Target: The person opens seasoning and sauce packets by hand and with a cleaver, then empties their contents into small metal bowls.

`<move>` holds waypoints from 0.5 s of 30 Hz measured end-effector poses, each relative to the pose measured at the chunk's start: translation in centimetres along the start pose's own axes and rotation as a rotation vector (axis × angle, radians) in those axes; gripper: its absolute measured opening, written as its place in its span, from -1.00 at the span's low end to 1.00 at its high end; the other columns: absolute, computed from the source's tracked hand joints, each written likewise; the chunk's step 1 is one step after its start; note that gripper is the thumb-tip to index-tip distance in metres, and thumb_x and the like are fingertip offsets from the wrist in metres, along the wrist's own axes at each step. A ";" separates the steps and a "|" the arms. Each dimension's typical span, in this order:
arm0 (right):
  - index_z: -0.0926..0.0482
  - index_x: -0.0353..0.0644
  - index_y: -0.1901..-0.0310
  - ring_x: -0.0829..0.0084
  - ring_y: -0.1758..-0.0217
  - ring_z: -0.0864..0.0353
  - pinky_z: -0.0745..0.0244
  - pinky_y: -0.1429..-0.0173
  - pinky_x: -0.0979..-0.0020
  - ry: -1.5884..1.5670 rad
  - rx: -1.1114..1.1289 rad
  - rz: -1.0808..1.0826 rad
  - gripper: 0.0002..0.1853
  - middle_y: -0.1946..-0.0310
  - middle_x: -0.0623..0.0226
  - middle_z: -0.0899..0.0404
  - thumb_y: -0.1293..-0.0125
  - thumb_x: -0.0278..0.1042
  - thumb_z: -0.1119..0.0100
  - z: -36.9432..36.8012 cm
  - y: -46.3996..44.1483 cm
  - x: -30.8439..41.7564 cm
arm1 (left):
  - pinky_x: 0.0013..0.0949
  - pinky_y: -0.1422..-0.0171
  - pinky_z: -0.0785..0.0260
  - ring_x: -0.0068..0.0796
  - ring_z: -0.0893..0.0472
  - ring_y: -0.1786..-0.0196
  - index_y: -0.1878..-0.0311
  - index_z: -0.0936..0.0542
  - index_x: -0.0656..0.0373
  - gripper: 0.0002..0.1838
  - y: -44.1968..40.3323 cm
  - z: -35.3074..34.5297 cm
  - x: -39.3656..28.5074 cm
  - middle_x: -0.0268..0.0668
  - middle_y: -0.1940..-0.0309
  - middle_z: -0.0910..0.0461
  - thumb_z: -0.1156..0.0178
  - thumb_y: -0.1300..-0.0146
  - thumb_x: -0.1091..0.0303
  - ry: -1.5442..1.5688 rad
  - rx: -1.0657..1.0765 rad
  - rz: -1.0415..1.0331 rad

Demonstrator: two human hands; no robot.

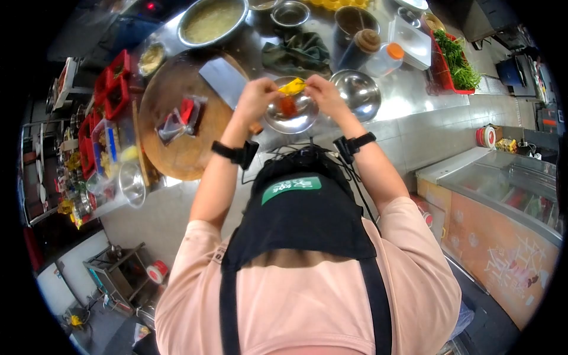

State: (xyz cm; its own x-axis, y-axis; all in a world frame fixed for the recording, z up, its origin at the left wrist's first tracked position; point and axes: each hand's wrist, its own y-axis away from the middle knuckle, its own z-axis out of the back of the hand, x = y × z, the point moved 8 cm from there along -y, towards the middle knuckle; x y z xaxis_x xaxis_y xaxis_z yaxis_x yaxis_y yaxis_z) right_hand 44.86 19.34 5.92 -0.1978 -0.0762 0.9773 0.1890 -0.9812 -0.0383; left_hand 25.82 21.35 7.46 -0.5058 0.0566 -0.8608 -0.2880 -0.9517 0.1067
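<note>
Pinched between my left hand [259, 99] and my right hand [325, 94] is a small yellow packet [291, 87], one end in each. It is over a shiny metal bowl [299, 123] with a red-orange patch [288, 107] in it; whether that is sauce or paste I cannot tell. Another metal bowl [364, 97] sits just right of my right hand. To the left, a wide-bladed cleaver [222, 80] lies on the round wooden chopping board [163, 160], its handle partly behind my left wrist. Clear plastic packaging with something red [187, 111] rests on the board.
Behind the bowls are a crumpled dark cloth [296, 53], a dark bottle [358, 50] and an orange-capped jar [387, 59]. A large basin [213, 22] stands at the back left. Red baskets [112, 89] line the left; a red crate of greens [455, 62] is at right.
</note>
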 end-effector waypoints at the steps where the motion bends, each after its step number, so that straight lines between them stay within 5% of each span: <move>1: -0.52 -0.24 0.17 0.66 0.48 -0.36 -0.31 0.36 0.54 0.008 0.007 0.003 -0.95 0.50 0.46 -0.53 -0.39 -0.49 -0.10 0.0 0.1 0.0 | -0.34 0.25 -0.42 -0.41 -0.58 0.40 0.32 -0.66 0.31 -0.82 0.0 -0.1 0.1 -0.17 0.46 -0.65 -0.42 -0.10 0.40 0.015 0.001 -0.003; 15: -0.52 -0.26 0.17 0.60 0.45 -0.40 -0.36 0.32 0.51 0.043 0.000 0.011 -0.94 0.50 0.41 -0.54 -0.38 -0.48 -0.12 0.1 0.1 0.1 | -0.35 0.29 -0.41 -0.42 -0.56 0.44 0.35 -0.66 0.31 -0.84 0.4 -0.2 -0.1 -0.18 0.49 -0.64 -0.40 -0.11 0.41 0.013 -0.004 -0.009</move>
State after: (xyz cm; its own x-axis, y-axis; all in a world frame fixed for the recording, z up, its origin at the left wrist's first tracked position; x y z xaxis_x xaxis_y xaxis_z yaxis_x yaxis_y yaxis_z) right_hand 44.90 19.26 6.06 -0.2371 -0.0950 0.9668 0.1912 -0.9803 -0.0494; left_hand 25.94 20.94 7.53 -0.4929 0.0613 -0.8679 -0.2893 -0.9523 0.0971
